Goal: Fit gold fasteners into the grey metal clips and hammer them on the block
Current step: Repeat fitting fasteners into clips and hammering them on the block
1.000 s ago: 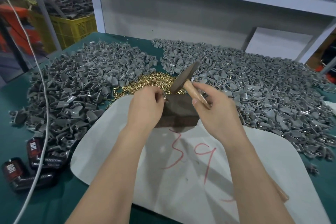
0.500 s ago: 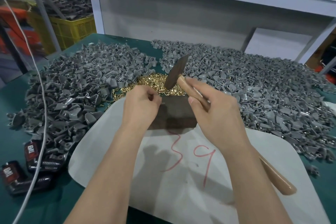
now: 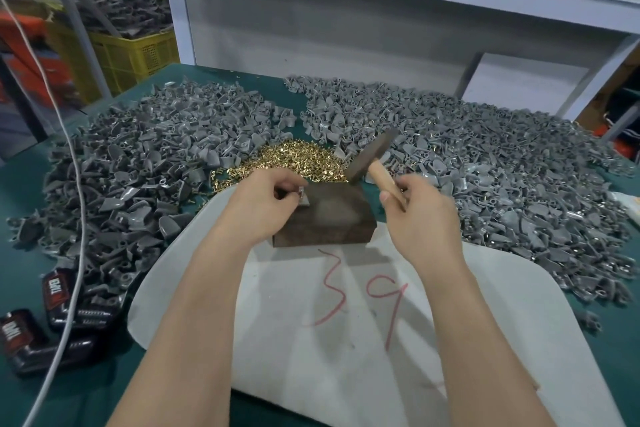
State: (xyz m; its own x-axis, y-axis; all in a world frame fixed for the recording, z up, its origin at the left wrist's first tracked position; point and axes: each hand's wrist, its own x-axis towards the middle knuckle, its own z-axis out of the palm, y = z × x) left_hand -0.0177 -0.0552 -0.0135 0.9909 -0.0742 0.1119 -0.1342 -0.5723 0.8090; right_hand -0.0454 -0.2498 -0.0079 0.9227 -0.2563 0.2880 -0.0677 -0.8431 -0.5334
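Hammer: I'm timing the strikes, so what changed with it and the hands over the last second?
The hammer swung right, away from the grey clip, to the far right corner of the block; the right hand gripping it shifted right too. Nothing taken or released. The left hand still pinches the clip at the block's left edge; block and gold fasteners stayed put.

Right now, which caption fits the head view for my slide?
Left hand pinches a grey clip on the block; right hand holds a wooden-handled hammer raised.

Left grip (image 3: 266, 204) pinching, right grip (image 3: 420, 218) clenched, forearms converging.
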